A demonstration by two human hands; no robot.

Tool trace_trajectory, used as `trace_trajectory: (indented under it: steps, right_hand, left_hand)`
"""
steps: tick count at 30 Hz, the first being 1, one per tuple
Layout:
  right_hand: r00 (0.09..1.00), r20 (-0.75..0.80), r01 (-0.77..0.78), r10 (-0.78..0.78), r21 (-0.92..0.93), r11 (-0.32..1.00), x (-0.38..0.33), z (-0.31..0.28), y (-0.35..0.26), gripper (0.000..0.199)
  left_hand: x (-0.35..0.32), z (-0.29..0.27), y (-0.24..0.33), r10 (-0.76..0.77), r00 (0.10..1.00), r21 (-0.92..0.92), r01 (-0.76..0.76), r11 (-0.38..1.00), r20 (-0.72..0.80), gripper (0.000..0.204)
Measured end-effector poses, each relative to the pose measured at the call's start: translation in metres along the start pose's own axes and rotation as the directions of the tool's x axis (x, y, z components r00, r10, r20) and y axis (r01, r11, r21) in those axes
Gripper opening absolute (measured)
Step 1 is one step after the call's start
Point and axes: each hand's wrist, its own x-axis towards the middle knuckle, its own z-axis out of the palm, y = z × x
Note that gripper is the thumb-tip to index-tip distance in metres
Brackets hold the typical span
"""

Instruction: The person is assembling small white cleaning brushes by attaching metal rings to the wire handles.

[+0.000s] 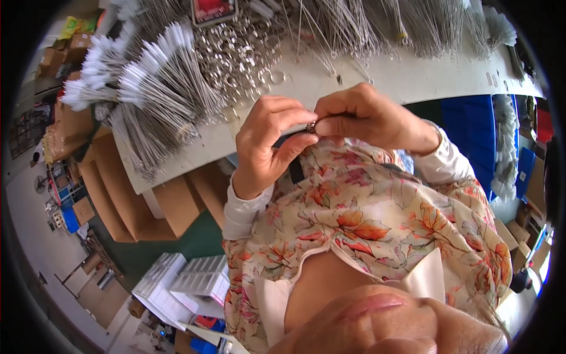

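My left hand [262,141] and my right hand [371,121] meet in front of my chest, just off the table's near edge. Between their fingertips is a small shiny metal piece [311,127], mostly covered; its exact kind is hidden. Thumb and forefinger of each hand pinch at it. On the table beyond my left hand lies a loose heap of metal rings [242,56]. Bundles of thin wire brushes [156,82] with white bristle ends lie left of the rings.
More wire bundles [342,26] line the far side of the white table [413,76]. A red-and-black box [213,10] stands behind the rings. Open cardboard boxes [127,194] sit below the table at left, white plastic crates [177,283] farther down. Blue panels [469,130] stand at right.
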Motion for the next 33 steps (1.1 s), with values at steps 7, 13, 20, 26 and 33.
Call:
trace_trajectory:
  steps: [7,13,20,26,33]
  right_hand:
    - [0.841,0.473,-0.441,0.265,0.312,0.842,-0.014,-0.015,0.006,0.02]
    - [0.983,-0.169,-0.099,-0.068,-0.809,0.58,-0.038,-0.051,0.028,0.009]
    - [0.921,-0.271,-0.048,-0.28,-0.793,0.608,-0.027,-0.038,0.059,0.013]
    - [0.934,-0.312,0.141,-0.173,-0.124,0.982,0.013,-0.013,0.019,0.014]
    - [0.888,-0.294,0.337,-0.353,-0.104,0.936,0.022,0.012,0.013,0.012]
  left_hand:
    - [-0.015,0.023,0.007,0.5,0.855,0.234,-0.519,0.822,0.139,0.026]
    - [0.004,-0.008,-0.054,0.147,0.985,0.672,-0.172,0.72,0.095,0.024]
    - [0.016,-0.003,-0.062,-0.052,0.979,0.818,-0.136,0.559,0.198,0.015]
    - [0.012,0.016,-0.013,-0.337,0.884,-0.262,0.259,0.93,-0.322,0.008]
    - [0.003,0.017,-0.015,-0.484,0.845,-0.58,0.281,0.764,-0.229,0.017]
